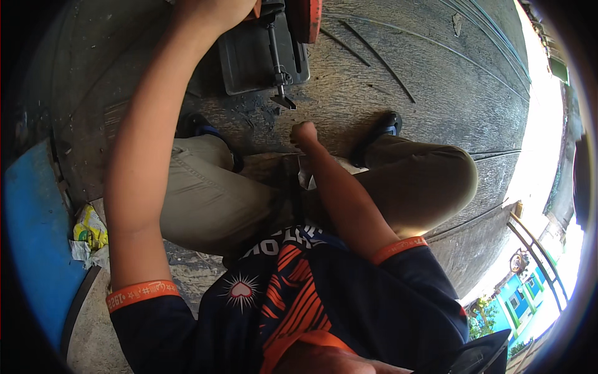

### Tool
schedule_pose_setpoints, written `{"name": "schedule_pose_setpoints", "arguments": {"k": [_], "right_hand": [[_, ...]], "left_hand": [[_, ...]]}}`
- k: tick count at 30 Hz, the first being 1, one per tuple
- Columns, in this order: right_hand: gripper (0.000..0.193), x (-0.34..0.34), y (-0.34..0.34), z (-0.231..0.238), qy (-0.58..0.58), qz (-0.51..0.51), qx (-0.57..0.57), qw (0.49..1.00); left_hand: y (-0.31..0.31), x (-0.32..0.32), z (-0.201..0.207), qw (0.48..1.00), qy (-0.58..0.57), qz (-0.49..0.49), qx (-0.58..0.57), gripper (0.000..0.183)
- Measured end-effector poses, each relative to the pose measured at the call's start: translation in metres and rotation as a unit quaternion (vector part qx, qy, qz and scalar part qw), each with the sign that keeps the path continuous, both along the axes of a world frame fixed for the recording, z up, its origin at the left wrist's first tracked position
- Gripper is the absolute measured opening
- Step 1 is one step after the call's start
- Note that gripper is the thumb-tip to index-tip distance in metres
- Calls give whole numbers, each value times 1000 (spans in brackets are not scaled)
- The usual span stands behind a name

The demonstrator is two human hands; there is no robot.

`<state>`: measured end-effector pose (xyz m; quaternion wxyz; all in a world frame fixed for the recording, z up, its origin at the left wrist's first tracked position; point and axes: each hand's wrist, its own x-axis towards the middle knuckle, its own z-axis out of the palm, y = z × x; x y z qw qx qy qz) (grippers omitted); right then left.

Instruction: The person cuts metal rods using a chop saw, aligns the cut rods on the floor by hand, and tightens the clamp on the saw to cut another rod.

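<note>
My left arm reaches up to the top edge, where my left hand (219, 11) is partly cut off beside an orange part of a cut-off saw; its fingers are out of sight. Below the saw's red guard (306, 20) lies its grey metal base (240, 65). A clamp screw (274, 53) runs along the base and ends in a small crank handle (284, 101). Just below this handle, apart from it, my right hand (304, 134) is closed in a fist between my knees. Whatever the fist may hold is hidden.
Thin dark metal rods (380, 62) lie on the worn floor right of the saw, with long thin bars (492, 37) farther right. My sandalled feet flank the base's near end. At left are a yellow crumpled packet (90, 229) and a blue panel (37, 230).
</note>
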<state>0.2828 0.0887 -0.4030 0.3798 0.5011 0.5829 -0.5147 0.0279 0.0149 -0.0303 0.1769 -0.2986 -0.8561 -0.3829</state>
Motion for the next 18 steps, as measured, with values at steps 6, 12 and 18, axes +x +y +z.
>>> {"name": "schedule_pose_setpoints", "arguments": {"k": [6, 12, 18], "right_hand": [[24, -54, 12, 32, 72, -390, -407, 823], [28, -17, -82, 128, 377, 109, 54, 918], [29, -10, -78, 57, 387, -206, 243, 865]], "left_hand": [[-1, 6, -9, 999, 32, 9, -8, 29], [-20, 5, -6, 998, 25, 29, -42, 29], [-4, -9, 4, 991, -13, -4, -131, 32]]}}
